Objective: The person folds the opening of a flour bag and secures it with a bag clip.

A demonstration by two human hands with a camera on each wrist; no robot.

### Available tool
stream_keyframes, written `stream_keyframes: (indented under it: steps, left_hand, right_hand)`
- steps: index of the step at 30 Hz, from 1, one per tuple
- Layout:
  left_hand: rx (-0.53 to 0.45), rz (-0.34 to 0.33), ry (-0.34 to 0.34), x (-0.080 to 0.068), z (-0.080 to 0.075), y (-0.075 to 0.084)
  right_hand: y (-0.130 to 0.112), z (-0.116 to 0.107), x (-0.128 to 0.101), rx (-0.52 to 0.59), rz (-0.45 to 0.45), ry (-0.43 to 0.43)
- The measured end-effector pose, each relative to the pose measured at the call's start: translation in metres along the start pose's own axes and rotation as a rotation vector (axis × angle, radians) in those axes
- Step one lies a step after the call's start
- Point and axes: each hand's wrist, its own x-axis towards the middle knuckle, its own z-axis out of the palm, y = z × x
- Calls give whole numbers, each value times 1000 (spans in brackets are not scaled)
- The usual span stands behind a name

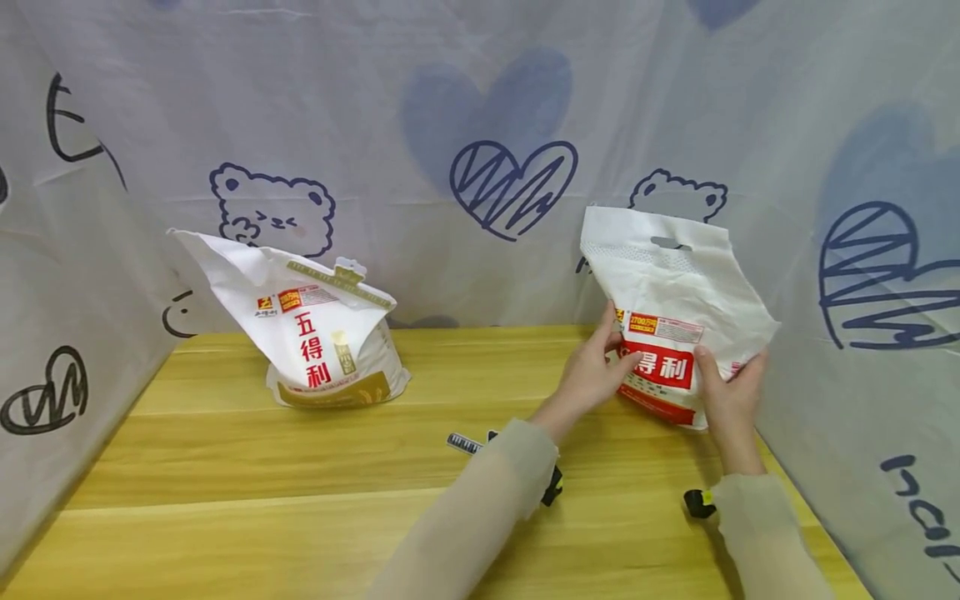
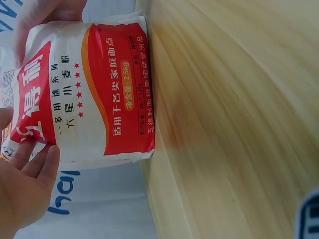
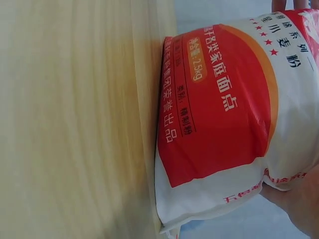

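Observation:
A white and red flour bag (image 1: 663, 333), marked 2.5kg, stands at the right rear of the wooden table, with its handle slot at the top. My left hand (image 1: 592, 367) grips its left side, thumb over the front label. On the opposite side my right hand (image 1: 735, 400) holds the bag, thumb on the front and the other fingers mostly hidden behind it. In the left wrist view the bag's base (image 2: 144, 89) is right at the tabletop. The right wrist view shows my right hand (image 3: 299, 201) against the bag's side.
A second white bag (image 1: 330, 342) with gold printing stands at the left rear, its top slanting up to a point. The wooden table (image 1: 300, 467) meets a patterned cloth (image 1: 375, 108) at the back and sides. Black wrist-camera parts (image 1: 701, 502) show by my sleeves.

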Motion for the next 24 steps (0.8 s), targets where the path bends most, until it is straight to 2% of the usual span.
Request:
stream_keyframes:
  steps: [4, 10, 17, 24]
  left_hand:
    - [41, 4, 32, -4, -10, -4]
    - [110, -8, 82, -9, -25, -9]
    - [116, 4, 119, -15, -46, -22]
    - [137, 22, 189, -21, -69, -33]
  right_hand:
    - [-1, 12, 2, 46, -24, -61]
    - [-3, 29, 3, 34, -23, -149]
    - [-8, 54, 4, 57, -25, -208]
    - [-14, 83, 4, 61, -23, -264]
